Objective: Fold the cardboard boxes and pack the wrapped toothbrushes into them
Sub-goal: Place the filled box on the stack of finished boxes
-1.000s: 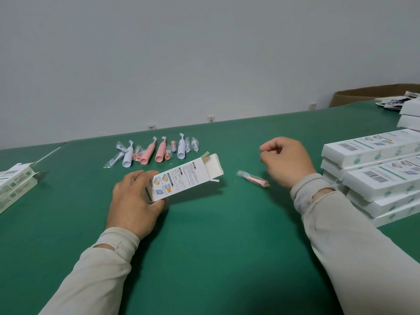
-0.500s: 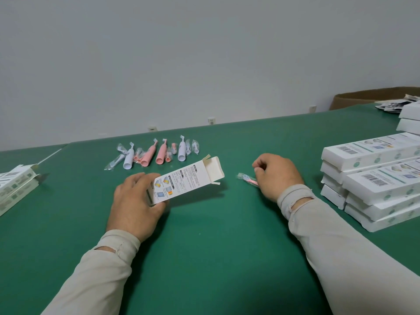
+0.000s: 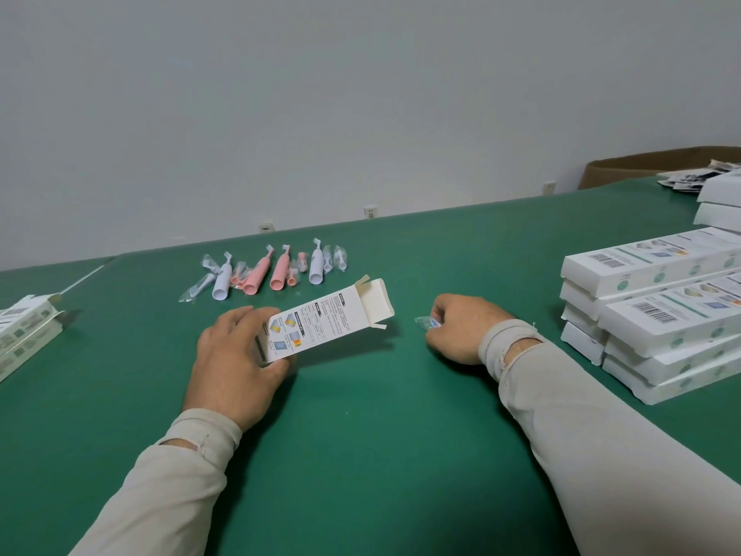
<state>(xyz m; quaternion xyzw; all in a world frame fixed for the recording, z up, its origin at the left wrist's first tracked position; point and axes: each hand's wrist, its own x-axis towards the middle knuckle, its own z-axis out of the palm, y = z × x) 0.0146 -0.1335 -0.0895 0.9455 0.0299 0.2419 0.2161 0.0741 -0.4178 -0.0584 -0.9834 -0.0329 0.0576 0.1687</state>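
Box: white printed carton [image 3: 320, 321] lying tilted on the green table [image 3: 381, 435], its end flaps open and pointing away from the person.
Left hand: left hand [image 3: 234, 361] grips the near, closed end of the carton, fingers curled over the far edge and thumb under the near edge.
Right hand: right hand [image 3: 465, 333] sits just right of the carton's open end, fingers curled round a small wrapped toothbrush piece [image 3: 426, 323] whose clear tip sticks out toward the carton.
Loose stock: wrapped toothbrushes [image 3: 272, 272], pink and white, lie in a row beyond the carton.
Packed boxes: stack of closed white boxes [image 3: 657, 311] well right of the carton.
Flat boxes: unfolded cartons [image 3: 24, 331] well left of the carton, at the table edge.
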